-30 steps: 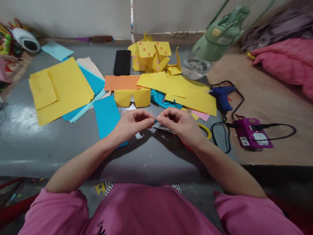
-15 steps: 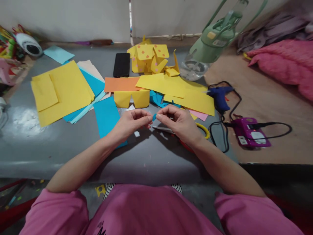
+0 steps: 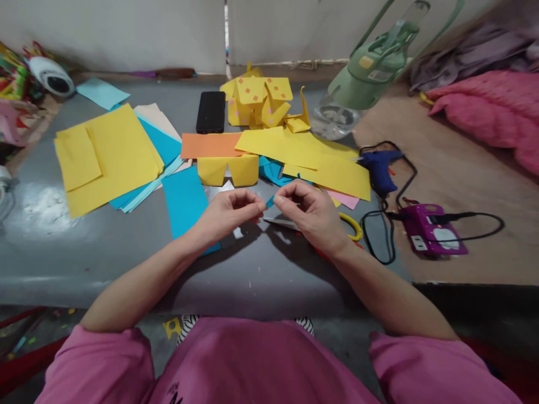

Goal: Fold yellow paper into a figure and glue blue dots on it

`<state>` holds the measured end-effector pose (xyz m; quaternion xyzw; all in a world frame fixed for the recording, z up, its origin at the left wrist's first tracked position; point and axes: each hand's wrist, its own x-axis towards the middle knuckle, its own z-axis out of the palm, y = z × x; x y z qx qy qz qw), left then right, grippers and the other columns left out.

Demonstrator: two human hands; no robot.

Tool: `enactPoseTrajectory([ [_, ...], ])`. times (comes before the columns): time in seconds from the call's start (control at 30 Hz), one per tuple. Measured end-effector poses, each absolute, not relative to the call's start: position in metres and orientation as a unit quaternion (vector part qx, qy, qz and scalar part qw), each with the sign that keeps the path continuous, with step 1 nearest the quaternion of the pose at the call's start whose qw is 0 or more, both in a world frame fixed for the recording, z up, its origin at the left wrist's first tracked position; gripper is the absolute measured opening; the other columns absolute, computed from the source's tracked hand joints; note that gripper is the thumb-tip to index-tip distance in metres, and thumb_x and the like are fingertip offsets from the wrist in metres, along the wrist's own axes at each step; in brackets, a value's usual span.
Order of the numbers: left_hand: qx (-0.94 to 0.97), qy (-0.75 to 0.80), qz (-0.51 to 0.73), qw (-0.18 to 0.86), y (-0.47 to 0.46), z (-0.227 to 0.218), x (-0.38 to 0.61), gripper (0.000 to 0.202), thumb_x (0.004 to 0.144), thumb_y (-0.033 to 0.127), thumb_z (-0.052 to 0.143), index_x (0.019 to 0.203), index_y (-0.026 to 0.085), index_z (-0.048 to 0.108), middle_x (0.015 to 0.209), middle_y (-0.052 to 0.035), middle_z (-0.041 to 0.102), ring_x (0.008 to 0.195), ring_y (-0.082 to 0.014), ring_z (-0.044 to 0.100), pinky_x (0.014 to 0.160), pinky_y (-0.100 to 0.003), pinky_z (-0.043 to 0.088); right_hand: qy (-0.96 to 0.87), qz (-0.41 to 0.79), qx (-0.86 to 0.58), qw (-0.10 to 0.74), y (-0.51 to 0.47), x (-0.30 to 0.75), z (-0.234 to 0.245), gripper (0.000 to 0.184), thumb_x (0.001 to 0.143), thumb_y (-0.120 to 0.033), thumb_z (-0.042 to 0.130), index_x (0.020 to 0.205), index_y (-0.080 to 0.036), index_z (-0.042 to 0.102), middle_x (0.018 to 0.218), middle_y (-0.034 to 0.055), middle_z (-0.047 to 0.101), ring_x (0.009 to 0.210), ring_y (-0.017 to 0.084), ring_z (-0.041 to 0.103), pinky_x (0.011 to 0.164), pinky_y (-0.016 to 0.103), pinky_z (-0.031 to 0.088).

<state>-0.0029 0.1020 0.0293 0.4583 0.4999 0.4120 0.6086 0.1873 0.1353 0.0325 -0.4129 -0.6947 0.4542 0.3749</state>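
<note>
My left hand (image 3: 229,214) and my right hand (image 3: 309,212) meet over the grey table (image 3: 105,247), both with fingers pinched. Between their fingertips sits a tiny blue paper scrap (image 3: 269,201); my right fingers clearly pinch it, and my left fingertips close beside it. Under my right hand lie scissors with a yellow handle (image 3: 353,224). A blue paper sheet (image 3: 183,199) lies just left of my left hand. A folded yellow paper piece (image 3: 227,169) rests right behind my hands.
Yellow and blue sheets (image 3: 109,157) spread at left, an orange sheet (image 3: 208,145) and yellow sheets (image 3: 303,154) in the middle. Behind them are a black phone (image 3: 210,111) and a yellow dotted paper model (image 3: 261,101). At right: blue glue gun (image 3: 379,165), purple device with cable (image 3: 433,229), green fan (image 3: 370,62).
The blue scrap has come into view between my fingertips, and my hands have shifted slightly while working it. Nothing else on the table moved.
</note>
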Motion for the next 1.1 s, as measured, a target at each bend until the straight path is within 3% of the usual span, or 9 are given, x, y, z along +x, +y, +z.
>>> enactPoseTrajectory([
  [0.2,0.466,0.507,0.426,0.587,0.104,0.027,-0.004,0.030,0.079,0.047,0.076,0.086,0.018,0.070,0.083,-0.0021,0.072,0.071,-0.0112,0.065,0.066,-0.024,0.047,-0.689,0.459,-0.417,0.375,0.136,0.187,0.034,0.019,0.087,-0.037,0.068,0.080,-0.020,0.062,0.075,-0.0014,0.058,0.065,0.011,0.048,0.060,0.027,0.038],
  [0.33,0.457,0.493,0.415,0.613,0.103,0.029,-0.001,0.033,0.071,0.047,0.082,0.081,0.018,0.069,0.075,0.0003,0.068,0.068,-0.0112,0.063,0.068,-0.025,0.049,-0.742,0.403,-0.401,0.354,0.135,0.187,0.033,0.016,0.089,-0.033,0.067,0.079,-0.020,0.063,0.077,-0.0001,0.059,0.065,0.012,0.050,0.058,0.027,0.039],
  [0.53,0.442,0.490,0.408,0.631,0.103,0.025,-0.002,0.029,0.073,0.044,0.080,0.077,0.018,0.067,0.069,0.0015,0.066,0.064,-0.0098,0.060,0.064,-0.023,0.048,-0.779,0.332,-0.394,0.357,0.134,0.189,0.033,0.014,0.092,-0.031,0.064,0.083,-0.021,0.065,0.077,0.0003,0.059,0.066,0.013,0.052,0.058,0.027,0.041],
  [0.67,0.373,0.467,0.434,0.674,0.104,0.020,-0.004,0.025,0.073,0.039,0.081,0.077,0.019,0.067,0.072,0.0025,0.067,0.065,-0.0076,0.061,0.064,-0.021,0.047,-0.824,0.223,-0.349,0.387,0.136,0.192,0.031,0.010,0.095,-0.027,0.062,0.100,-0.025,0.070,0.091,0.0037,0.064,0.076,0.015,0.058,0.063,0.029,0.046],
  [0.73,0.333,0.458,0.441,0.697,0.105,0.020,-0.004,0.025,0.071,0.037,0.083,0.078,0.019,0.067,0.073,0.0034,0.067,0.065,-0.0064,0.061,0.064,-0.019,0.047,-0.860,0.148,-0.305,0.382,0.136,0.193,0.029,0.012,0.094,-0.025,0.063,0.100,-0.028,0.072,0.093,0.0041,0.065,0.080,0.016,0.059,0.068,0.030,0.048],
  [0.97,0.283,0.437,0.442,0.731,0.103,0.023,-0.001,0.027,0.067,0.037,0.086,0.070,0.019,0.066,0.057,0.0068,0.050,0.050,-0.0034,0.039,0.049,-0.019,0.032,-0.900,-0.004,-0.285,0.331,0.135,0.197,0.023,0.021,0.098,-0.025,0.056,0.100,-0.035,0.074,0.087,0.0035,0.068,0.080,0.019,0.059,0.073,0.033,0.049],
  [1.1,0.284,0.427,0.430,0.743,0.101,0.024,0.001,0.028,0.065,0.038,0.087,0.070,0.019,0.066,0.054,0.0068,0.046,0.049,-0.0046,0.035,0.047,-0.021,0.027,-0.905,-0.046,-0.274,0.322,0.133,0.201,0.023,0.024,0.098,-0.021,0.055,0.099,-0.036,0.074,0.088,0.0030,0.070,0.078,0.019,0.059,0.071,0.033,0.049],
])
